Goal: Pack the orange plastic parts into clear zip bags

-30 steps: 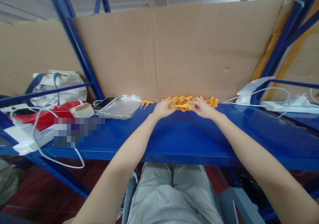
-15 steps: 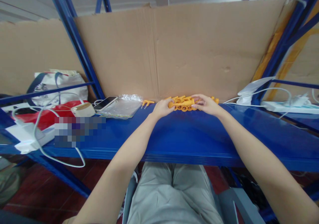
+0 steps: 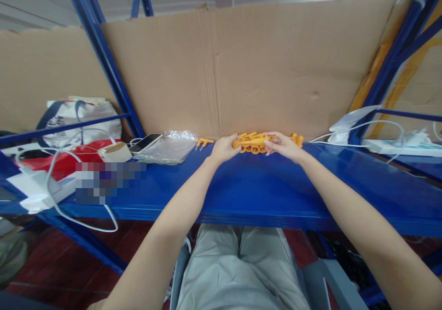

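Note:
A bunch of small orange plastic parts (image 3: 253, 143) lies at the back of the blue shelf (image 3: 262, 190), against the cardboard wall. My left hand (image 3: 223, 149) grips the left end of the bunch with curled fingers. At the right end, my right hand (image 3: 283, 146) is closed on the same bunch, the two hands pressing the parts together between them. One loose orange part (image 3: 204, 141) lies on the shelf left of my left hand. Two more orange parts (image 3: 297, 139) sit just beyond my right hand.
A clear plastic bag (image 3: 171, 148) and a phone (image 3: 145, 142) lie to the left. Farther left are a red item, a white tote bag (image 3: 78, 119), white chargers and cables (image 3: 51, 181). A power strip (image 3: 400, 146) with cables sits at the right. Blue rack posts (image 3: 103, 57) flank the cardboard.
My right hand shifted slightly left and closed in on the bunch, covering more of the orange parts. The bunch is now packed tighter between both hands.

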Demonstrator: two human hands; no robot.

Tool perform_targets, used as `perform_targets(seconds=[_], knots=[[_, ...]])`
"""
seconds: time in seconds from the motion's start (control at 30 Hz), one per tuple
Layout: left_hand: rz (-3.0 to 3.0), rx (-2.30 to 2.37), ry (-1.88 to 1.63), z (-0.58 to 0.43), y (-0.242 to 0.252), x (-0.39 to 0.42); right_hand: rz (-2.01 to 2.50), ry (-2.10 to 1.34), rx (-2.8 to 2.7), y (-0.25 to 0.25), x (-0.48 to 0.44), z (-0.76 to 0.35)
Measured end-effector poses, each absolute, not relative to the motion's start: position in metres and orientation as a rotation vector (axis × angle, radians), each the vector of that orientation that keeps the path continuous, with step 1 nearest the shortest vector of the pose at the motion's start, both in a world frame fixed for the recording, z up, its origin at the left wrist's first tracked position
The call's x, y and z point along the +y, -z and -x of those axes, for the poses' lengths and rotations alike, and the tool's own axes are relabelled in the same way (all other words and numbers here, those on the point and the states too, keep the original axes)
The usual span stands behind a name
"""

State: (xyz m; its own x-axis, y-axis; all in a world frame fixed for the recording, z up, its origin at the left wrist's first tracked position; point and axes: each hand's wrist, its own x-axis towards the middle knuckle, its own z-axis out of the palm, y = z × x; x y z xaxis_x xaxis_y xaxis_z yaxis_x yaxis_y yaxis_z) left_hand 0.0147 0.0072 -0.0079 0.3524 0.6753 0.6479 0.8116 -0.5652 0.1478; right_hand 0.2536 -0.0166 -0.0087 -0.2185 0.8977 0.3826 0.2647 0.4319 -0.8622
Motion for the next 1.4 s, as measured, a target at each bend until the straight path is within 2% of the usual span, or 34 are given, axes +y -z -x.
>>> perform_targets(seconds=[0.17,0.73,1.03,1.4], knots=[[2.390,-1.360,1.012,-0.017,0.005,0.002,0.929,-0.794,-1.773,0.008,-0.014,-0.260],[2.375,-1.320,1.080,-0.017,0.005,0.001,1.116,-0.900,-1.676,0.005,-0.020,-0.249],[2.344,-1.315,1.140,-0.017,0.004,0.002,0.960,-0.817,-1.733,0.010,-0.015,-0.251],[2.365,-1.238,1.178,-0.019,0.004,0.001,1.044,-0.789,-1.667,0.005,-0.021,-0.250]])
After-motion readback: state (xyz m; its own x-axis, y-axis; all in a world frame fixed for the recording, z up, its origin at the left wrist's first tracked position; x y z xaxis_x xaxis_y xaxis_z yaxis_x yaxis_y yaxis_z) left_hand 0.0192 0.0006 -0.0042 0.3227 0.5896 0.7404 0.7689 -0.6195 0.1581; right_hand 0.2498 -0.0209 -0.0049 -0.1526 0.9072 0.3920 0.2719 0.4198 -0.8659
